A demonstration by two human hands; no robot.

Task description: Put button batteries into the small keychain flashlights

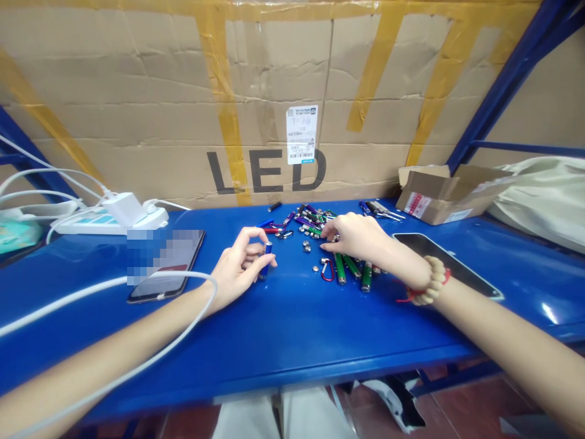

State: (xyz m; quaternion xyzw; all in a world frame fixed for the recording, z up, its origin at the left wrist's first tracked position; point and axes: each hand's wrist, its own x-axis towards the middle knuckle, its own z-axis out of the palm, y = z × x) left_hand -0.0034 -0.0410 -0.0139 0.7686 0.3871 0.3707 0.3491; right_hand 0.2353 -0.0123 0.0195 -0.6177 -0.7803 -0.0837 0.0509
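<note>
My left hand (240, 265) rests on the blue table (292, 329) and holds a small blue metal tube (265, 259) upright between thumb and fingers. My right hand (354, 236), with a bead bracelet at the wrist, reaches over a pile of small coloured keychain flashlights (315, 222), its fingertips pinched together at the pile's edge; what they grip is too small to name. Green tubes (351, 268) and a red carabiner clip (327, 271) lie just under that hand. Several small round button cells (306, 246) are scattered between the hands.
A phone (167, 268) on a white cable lies at the left, a second dark phone (450, 265) at the right. A white power strip (109, 216) sits at back left, a small open carton (445, 195) at back right. A large cardboard box marked LED (274, 122) forms the back wall.
</note>
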